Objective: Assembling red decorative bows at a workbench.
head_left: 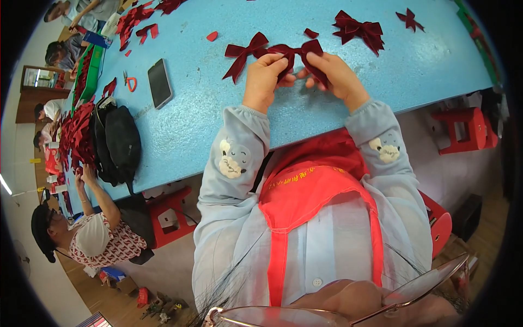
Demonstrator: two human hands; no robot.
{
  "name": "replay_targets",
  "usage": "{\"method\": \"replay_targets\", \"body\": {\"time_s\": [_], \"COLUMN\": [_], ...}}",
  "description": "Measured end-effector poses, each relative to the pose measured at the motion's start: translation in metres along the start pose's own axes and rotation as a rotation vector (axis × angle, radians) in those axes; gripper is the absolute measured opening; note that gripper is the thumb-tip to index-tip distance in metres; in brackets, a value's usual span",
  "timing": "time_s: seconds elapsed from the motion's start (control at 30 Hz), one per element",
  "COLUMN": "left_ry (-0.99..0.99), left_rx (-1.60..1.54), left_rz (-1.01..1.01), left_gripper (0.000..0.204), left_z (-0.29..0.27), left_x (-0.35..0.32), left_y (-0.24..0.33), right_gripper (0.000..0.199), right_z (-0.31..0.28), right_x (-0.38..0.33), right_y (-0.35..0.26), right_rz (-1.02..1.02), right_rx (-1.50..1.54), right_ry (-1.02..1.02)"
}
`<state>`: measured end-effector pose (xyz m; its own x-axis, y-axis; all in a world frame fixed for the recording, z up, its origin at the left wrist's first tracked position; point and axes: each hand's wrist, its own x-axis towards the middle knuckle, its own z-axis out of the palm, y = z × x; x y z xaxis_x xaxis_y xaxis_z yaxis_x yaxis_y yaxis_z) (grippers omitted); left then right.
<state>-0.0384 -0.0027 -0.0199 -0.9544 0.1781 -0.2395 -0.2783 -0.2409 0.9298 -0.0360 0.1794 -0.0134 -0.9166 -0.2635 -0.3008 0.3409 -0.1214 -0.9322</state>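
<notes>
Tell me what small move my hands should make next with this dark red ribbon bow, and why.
Probably pinch the middle tighter and even out the loops. Your left hand and right hand hold the dark red bow by its centre above the blue table, and its left loop and tail spread wider than the right.

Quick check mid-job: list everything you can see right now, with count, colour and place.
bow in hand: 1, dark red, held over the table's middle
finished bows: 2, dark red, far right of table
ribbon scraps: several, red, far left of table
phone: 1, black, left of the hands
scissors: 1, red handles, left of phone
bag: 1, black, table's left edge
table: 1, light blue
stools: red, under table
left hand: pinches the bow
right hand: pinches the bow
</notes>
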Motion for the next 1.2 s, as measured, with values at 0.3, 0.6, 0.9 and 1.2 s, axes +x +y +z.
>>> {"method": "replay_targets", "body": {"time_s": [0.3, 0.6, 0.9, 1.2], "left_ry": [-0.114, -0.074, -0.085, -0.004], "left_rx": [0.781, 1.521, 1.298, 1.437], "left_rz": [-0.206, 0.870, 0.870, 0.827], "left_gripper": [0.031, 0.031, 0.027, 0.025], "left_z": [-0.023, -0.019, -0.037, -0.016], "left_x": [-0.093, -0.097, -0.109, -0.102], "left_y": [0.008, -0.025, -0.057, -0.034], "right_gripper": [0.034, 0.041, 0.031, 0.029], "right_z": [-0.039, -0.019, -0.043, -0.037], "right_x": [-0.089, -0.117, -0.114, -0.115], "right_y": [0.029, 0.072, 0.104, 0.096], "right_rz": [-0.396, -0.762, -1.056, -1.067], "right_rx": [-0.796, -1.421, -1.219, -1.157], "right_ry": [0.335, 0.273, 0.361, 0.398]}}
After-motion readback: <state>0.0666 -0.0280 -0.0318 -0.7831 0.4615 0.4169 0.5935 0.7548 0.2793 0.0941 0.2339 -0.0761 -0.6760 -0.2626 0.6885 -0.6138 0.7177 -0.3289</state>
